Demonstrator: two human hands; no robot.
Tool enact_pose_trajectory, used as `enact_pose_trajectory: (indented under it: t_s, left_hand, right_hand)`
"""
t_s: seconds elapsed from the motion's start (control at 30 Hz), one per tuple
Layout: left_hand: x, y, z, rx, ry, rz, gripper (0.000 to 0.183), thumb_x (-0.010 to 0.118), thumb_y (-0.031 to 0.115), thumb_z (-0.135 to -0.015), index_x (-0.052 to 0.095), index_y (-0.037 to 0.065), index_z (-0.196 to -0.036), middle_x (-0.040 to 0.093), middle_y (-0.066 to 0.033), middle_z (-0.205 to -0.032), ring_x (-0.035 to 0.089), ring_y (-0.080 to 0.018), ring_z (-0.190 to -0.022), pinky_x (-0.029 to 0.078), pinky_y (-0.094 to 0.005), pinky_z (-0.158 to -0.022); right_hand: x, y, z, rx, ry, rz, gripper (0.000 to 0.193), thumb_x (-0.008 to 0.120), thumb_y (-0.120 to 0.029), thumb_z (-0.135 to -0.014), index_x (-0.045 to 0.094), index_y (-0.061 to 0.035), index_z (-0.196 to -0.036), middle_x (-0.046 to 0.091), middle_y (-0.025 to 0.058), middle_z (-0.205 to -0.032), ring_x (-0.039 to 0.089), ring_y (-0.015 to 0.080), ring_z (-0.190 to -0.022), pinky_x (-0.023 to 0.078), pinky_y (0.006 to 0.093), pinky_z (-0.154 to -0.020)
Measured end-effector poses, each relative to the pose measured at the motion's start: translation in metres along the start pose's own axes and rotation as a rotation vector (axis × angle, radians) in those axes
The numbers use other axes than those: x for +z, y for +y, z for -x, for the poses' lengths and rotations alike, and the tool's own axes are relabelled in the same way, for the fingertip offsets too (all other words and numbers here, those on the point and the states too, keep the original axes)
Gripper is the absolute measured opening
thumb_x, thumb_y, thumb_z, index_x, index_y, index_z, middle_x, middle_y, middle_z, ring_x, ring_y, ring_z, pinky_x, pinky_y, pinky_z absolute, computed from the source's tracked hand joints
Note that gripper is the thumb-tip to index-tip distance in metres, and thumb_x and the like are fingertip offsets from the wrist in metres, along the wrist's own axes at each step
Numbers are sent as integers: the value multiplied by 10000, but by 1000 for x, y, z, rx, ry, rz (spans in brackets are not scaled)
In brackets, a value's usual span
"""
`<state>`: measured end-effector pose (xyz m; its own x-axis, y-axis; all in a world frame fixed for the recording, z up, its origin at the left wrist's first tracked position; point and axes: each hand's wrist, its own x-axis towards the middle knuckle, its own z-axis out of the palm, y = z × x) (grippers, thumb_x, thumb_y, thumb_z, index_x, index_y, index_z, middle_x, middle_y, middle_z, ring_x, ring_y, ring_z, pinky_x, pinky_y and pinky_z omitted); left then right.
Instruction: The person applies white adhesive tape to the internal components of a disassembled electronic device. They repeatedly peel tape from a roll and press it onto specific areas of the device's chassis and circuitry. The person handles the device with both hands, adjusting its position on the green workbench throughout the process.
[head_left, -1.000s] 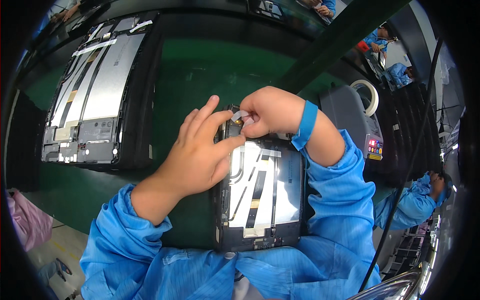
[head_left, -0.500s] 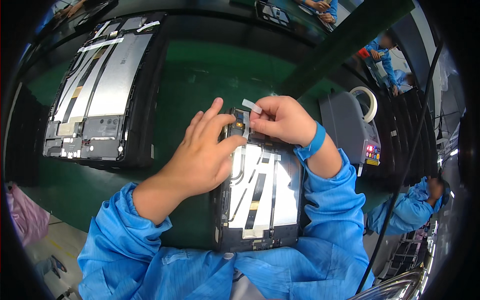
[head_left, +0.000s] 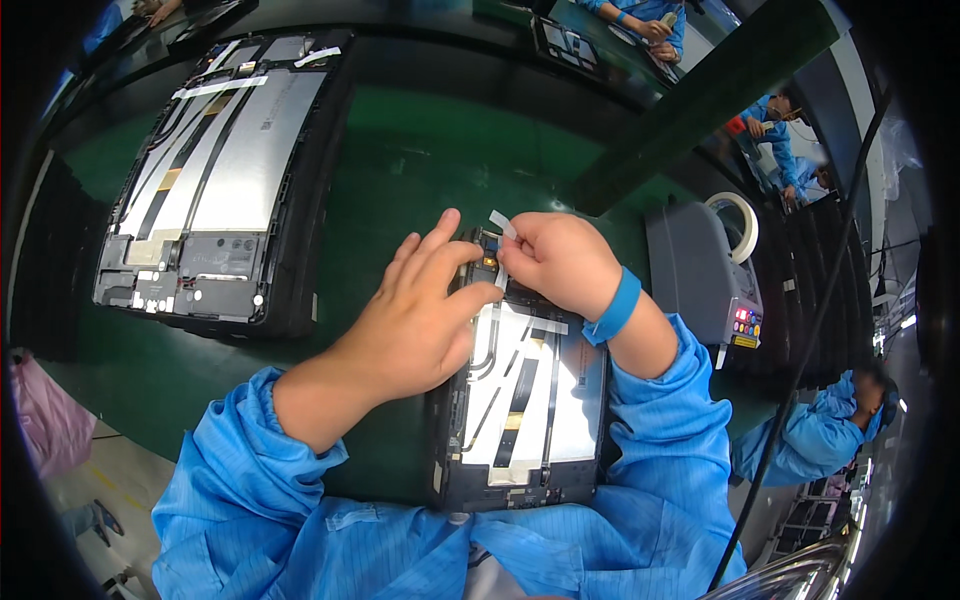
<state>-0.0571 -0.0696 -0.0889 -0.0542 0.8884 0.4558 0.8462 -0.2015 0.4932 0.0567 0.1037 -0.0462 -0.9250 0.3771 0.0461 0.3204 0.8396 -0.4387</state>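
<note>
An opened tablet (head_left: pixel 545 400), its silver battery and black frame bare, lies on the green table in front of me. My left hand (head_left: pixel 410 310) rests over its upper left corner. The fingers are spread, with the thumb and index fingertips on the tablet. Pinched between the thumb and fingers of my right hand (head_left: pixel 565 262) is a short strip of white tape (head_left: pixel 503 224), one end sticking up past the fingertips. That hand is at the tablet's top edge, to the right of my left hand, and covers part of the top edge.
At the left stands a stack of opened tablets (head_left: pixel 215 170) with white tape strips on the top one. A grey tape dispenser (head_left: pixel 700 265) with a white roll sits at the right. A green post (head_left: pixel 690 120) slants beyond. Several co-workers (head_left: pixel 815 425) are around; a black cable (head_left: pixel 800 370) hangs at right.
The whole view has shifted slightly, moving things a little right and down. My right hand has turned a little, still pinching the tape strip; my left hand keeps its place at the corner.
</note>
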Motion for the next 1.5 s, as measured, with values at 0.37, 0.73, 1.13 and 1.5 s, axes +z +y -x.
enact_pose_trajectory:
  t_s: [0.37, 0.73, 1.13, 1.5]
  left_hand:
    - [4, -1, 2, -3, 43, 15, 396, 522, 1, -707, 622, 81, -1082, 454, -195, -1237, 279, -473, -1348, 256, -584, -1075]
    - [10, -2, 6, 7, 92, 26, 350, 534, 5, -735, 621, 75, -1066, 453, -189, -1229, 286, -465, -1346, 254, -575, -1078]
    - [4, -1, 8, -5, 68, 0, 366, 553, 16, -733, 643, 96, -1079, 459, -184, -1234, 288, -462, -1347, 249, -577, -1087]
    - [-1, 2, 5, -29, 19, -6, 409, 554, 9, -670, 664, 99, -1054, 474, -184, -1214, 296, -480, -1342, 257, -599, -1070]
  right_hand:
    - [-1, -2, -4, 63, -40, 80, 238, 583, -237, -835, 627, -8, -785, 610, 149, -670, 588, 307, -608, 467, 382, -585]
    - [-2, 16, -7, 163, -112, -309, 243, 554, -242, -885, 584, -20, -791, 589, 90, -660, 568, 230, -584, 447, 347, -563]
    - [-7, 17, 9, 57, -102, -1156, 227, 686, -6, -798, 483, -102, -769, 604, 25, -769, 596, 109, -704, 483, 232, -637]
    - [-3, 12, 10, 184, -155, -1141, 265, 756, 8, -755, 563, -16, -935, 661, 66, -777, 624, 93, -708, 502, 215, -665]
